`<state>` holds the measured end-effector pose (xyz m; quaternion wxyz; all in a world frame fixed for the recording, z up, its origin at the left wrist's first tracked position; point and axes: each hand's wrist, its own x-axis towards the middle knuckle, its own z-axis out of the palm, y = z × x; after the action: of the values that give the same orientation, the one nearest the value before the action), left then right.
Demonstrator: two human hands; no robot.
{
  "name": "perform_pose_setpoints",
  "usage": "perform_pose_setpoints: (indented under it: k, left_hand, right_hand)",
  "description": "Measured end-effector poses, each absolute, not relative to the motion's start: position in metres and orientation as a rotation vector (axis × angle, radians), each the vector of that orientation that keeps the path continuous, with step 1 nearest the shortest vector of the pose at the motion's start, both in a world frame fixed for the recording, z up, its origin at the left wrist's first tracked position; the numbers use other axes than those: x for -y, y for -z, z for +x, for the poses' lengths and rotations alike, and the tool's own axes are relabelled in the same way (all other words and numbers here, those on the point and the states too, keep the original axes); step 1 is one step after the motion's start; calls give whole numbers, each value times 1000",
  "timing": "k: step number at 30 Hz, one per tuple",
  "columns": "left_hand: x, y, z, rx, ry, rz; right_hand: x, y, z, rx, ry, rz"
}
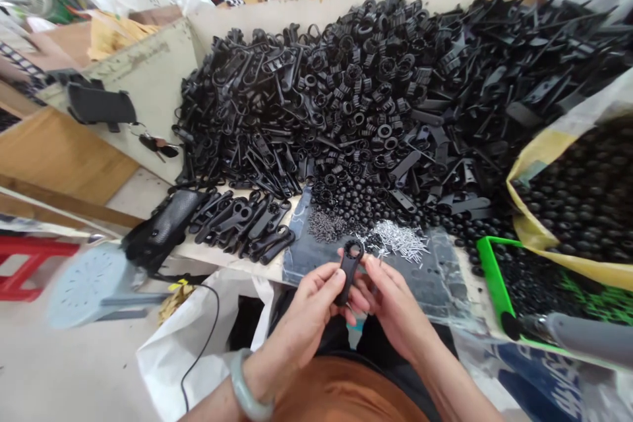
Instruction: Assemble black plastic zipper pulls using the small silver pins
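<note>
My left hand [314, 300] is closed around a black plastic handle part [349, 277] with a toothed ring at its upper end. The part is held tilted above the front of a dark work mat [316, 270]. Close against the ring's right side, my right hand [395, 303] has its fingers curled and pinched; what lies between them is too small to make out. Just beyond both hands are a heap of silver pins [400, 241], a heap of tiny dark pieces [326, 225] and black balls [363, 201].
Black plastic parts [297, 92] are piled high behind the mat. Handle-shaped pieces [242, 221] lie in a row at left. On the right stand a yellow-edged sack [524, 165] of black balls, a green tray [487, 264] and a grey cylindrical tool [588, 336].
</note>
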<state>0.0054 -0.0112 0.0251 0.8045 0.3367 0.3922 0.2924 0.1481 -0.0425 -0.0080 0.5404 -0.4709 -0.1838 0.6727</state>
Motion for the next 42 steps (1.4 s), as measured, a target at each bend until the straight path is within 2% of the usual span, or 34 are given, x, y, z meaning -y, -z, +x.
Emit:
perform_pose_setpoints:
  k: [5, 8, 16, 22, 26, 29, 31, 36, 42]
  left_hand:
    - [15, -30, 5, -827, -603, 640]
    - [17, -25, -5, -913, -600, 839]
    - [-49, -41, -97, -1887, -1067, 2147]
    - [-101, -38, -120, -2343, -788, 2413]
    - [-110, -14, -122, -2282, -799, 2345]
    - [-111, -2, -126, -2189, -871, 2263]
    - [-112, 1, -130, -2157, -913, 2207]
    - [-116, 2, -137, -2093, -1058, 2108]
    - [-97, -18, -119, -1991, -1343, 2130]
  right_hand:
    - [38, 7, 151, 415, -1578, -1208]
    - [39, 9, 151, 481, -1512, -1309]
    - [31, 22, 152, 766, -1429, -1460]
    - [2, 16, 138, 1088, -1260, -1436]
    - [-48, 0, 130, 1435, -1060, -1445]
    - [-94, -12, 118, 1897, -586, -1747]
    - [-121, -15, 107, 1970, -481, -1829]
    - [-149, -11, 93, 2004, -396, -1949]
    - [-111, -20, 137, 1860, -461, -1925]
